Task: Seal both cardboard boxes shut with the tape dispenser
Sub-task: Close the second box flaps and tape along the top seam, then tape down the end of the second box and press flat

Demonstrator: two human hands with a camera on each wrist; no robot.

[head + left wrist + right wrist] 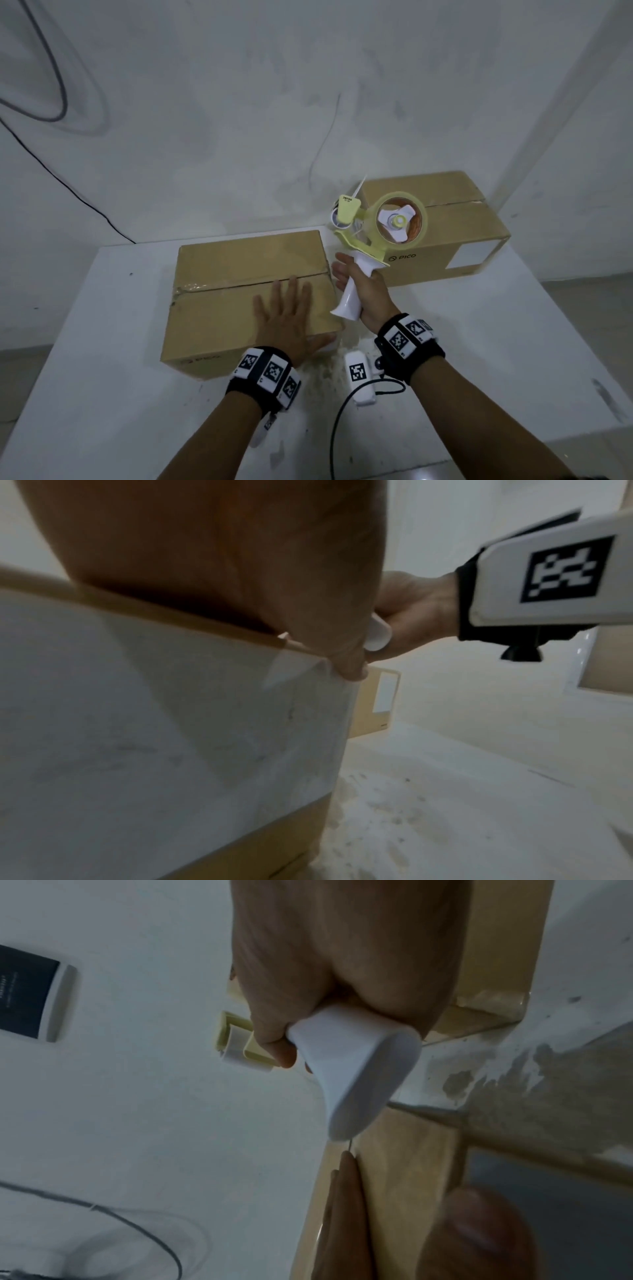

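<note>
Pressing flat on the near box [239,291], our left hand [287,322] lies palm down with fingers straight and spread, fingertips close to the centre seam and the thumb [346,664] reaching over the box's right front corner. Clear tape runs along that seam, wrinkled at its left end. This box sits on the white table [102,394] at a slight angle, its front face close to the table's near half and its left side well inside the table's left edge.

Our right hand [363,291] grasps the white handle [359,1069] of the tape dispenser [380,226]; fingers are wrapped round the grip, and the tool is held in the air, clear of both boxes. Its yellow frame and tape roll stand over the gap between the two cartons, partly covering the far box [459,240] in the head view.

The far box rests at the table's rear right, near the wall, apart from the near box. Its top seam shows as a dark line; we cannot tell whether tape covers it.

Bare table surface lies to the left of the near box and across the right front. A small white device [359,380] with a black cable [339,421] lies just beside the near box's front right corner, under our right wrist.
</note>
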